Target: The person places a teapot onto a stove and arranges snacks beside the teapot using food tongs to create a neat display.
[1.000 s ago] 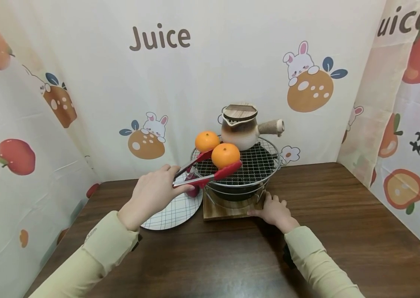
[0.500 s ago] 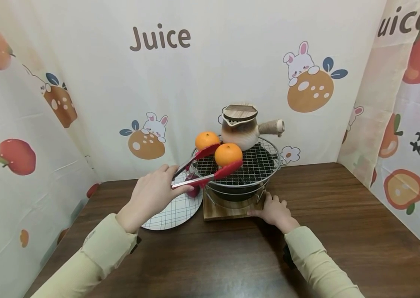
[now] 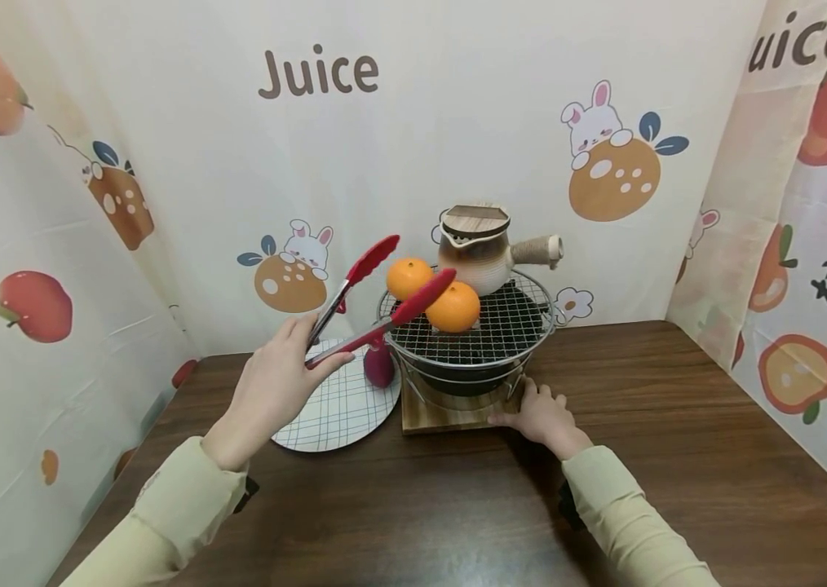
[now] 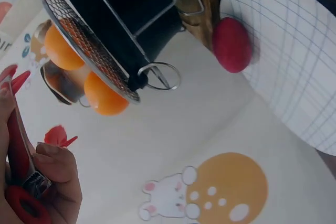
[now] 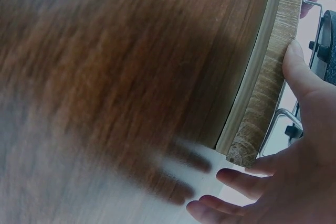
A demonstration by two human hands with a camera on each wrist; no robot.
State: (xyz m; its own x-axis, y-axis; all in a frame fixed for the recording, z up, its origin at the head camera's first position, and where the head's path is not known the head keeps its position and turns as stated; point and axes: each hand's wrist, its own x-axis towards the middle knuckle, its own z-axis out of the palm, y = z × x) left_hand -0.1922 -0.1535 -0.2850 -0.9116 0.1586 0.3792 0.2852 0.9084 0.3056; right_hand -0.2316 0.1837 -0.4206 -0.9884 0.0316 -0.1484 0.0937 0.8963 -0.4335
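Observation:
My left hand (image 3: 274, 375) holds a pair of tongs (image 3: 413, 303) with red tips. Its two arms stand spread, pointing up and right, with nothing between them. The lower tip passes in front of two oranges: a front orange (image 3: 457, 310) and a rear orange (image 3: 406, 280), both on the wire mesh (image 3: 487, 338) of a round tabletop grill. In the left wrist view, the tongs (image 4: 18, 145) show at the left edge. My right hand (image 5: 310, 145) grips the front right corner of the wooden board (image 5: 262, 82) under the grill, thumb against its front edge.
A clay teapot (image 3: 478, 265) with wooden lid and rope-wrapped side handle stands at the back of the mesh. Left of the grill lies a white checked plate (image 3: 329, 416) bearing a dark red fruit-like thing (image 3: 379, 367). A printed curtain (image 3: 384, 163) rises behind the table.
The tongs have let go of the front orange, which now lies on the mesh slightly further right. My left hand has drawn back leftward with the tongs raised and spread wider. My right hand stayed put.

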